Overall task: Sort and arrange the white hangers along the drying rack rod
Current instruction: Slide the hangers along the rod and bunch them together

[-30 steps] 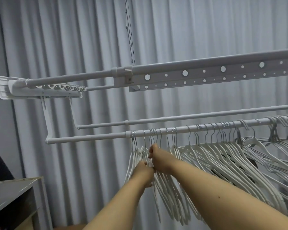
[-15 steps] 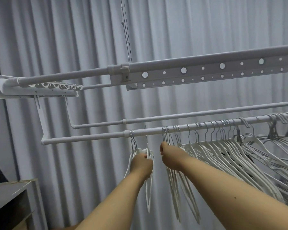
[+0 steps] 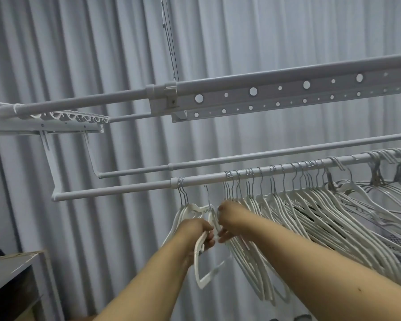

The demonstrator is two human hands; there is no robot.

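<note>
Several white hangers [image 3: 294, 214] hang by metal hooks on the lower rack rod [image 3: 125, 189], packed from the middle to the right edge. A small bunch [image 3: 183, 212] hangs apart at the rod's joint. My left hand [image 3: 195, 232] grips a white hanger [image 3: 200, 265] that is off the rod, its hook [image 3: 207, 195] pointing up just below the rod. My right hand [image 3: 227, 218] pinches the same hanger near its neck, in front of the packed row's left end.
A second rod [image 3: 241, 156] runs just behind and above the hanger rod. A perforated upper bar [image 3: 287, 93] and end bracket [image 3: 44, 121] sit overhead. Grey curtains hang behind. A grey cabinet top [image 3: 7, 267] lies at lower left.
The hands, which had spread the hangers apart, came back together. One hanger is now off the rod, held low by my left hand, with my right hand on it.
</note>
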